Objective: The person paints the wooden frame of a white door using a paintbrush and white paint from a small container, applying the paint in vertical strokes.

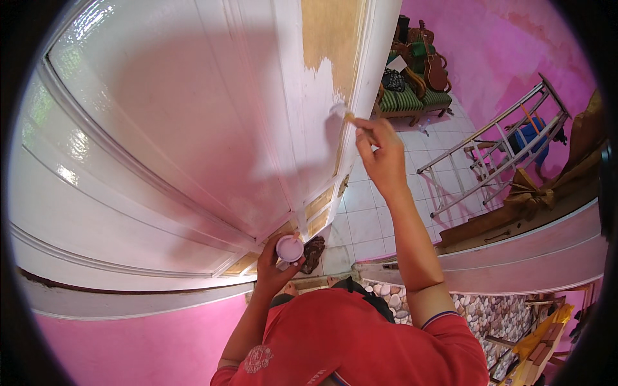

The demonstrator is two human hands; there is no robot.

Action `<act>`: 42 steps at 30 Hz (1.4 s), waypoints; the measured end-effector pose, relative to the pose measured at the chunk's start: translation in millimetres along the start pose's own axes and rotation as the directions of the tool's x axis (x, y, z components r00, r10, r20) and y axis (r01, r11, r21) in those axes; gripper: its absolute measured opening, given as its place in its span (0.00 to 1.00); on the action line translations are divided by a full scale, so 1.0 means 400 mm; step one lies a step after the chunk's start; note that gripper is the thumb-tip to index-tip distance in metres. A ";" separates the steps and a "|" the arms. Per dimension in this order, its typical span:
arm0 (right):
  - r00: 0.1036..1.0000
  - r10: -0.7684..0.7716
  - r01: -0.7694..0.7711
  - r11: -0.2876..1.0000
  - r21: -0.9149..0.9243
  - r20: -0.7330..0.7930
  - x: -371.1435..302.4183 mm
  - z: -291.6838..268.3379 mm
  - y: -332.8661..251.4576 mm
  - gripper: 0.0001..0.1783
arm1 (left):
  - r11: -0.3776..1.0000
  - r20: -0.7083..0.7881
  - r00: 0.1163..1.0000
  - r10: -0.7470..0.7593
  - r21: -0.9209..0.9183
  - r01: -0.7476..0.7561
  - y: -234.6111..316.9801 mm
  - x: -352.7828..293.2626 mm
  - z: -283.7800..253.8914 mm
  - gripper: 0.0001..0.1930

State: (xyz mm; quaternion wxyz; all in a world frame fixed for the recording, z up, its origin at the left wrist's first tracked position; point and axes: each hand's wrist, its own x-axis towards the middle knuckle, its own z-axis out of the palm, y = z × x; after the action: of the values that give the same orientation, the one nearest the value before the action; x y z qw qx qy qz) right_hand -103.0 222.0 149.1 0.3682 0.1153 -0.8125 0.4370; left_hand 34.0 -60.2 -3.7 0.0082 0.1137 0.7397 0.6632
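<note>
My right hand (pixel 381 154) is closed round the handle of a paintbrush (pixel 341 112), its bristles against the door (pixel 244 96). White paint covers most of the door. Above the brush a tan strip (pixel 328 32) shows bare, with a ragged wet edge below it. Lower down, my left hand (pixel 270 270) grips a small cup of paint (pixel 290 248) filled with pale, whitish paint. A short stick-like piece lies at the cup's rim; I cannot tell what it is.
An aluminium stepladder (pixel 499 151) stands on the white tiles at right, with a person in blue (pixel 531 141) behind it. A green striped sofa (pixel 402 100) bears a guitar (pixel 435 72). Beside the cup lies a dark crumpled bag (pixel 313 254). Brown cloth (pixel 531 196) hangs at right.
</note>
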 end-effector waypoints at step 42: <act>0.772 0.055 -0.215 0.960 0.178 0.634 -0.217 -0.077 -0.209 0.18 | 0.988 0.022 0.988 0.153 -0.008 -0.153 0.047 0.101 0.020 0.36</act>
State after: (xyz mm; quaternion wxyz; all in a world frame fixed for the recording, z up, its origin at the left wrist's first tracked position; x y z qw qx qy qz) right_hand 15.8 185.5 151.3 0.0299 0.2376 -0.8355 0.4945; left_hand -0.9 -43.3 19.4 -0.0340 0.1778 0.7265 0.6629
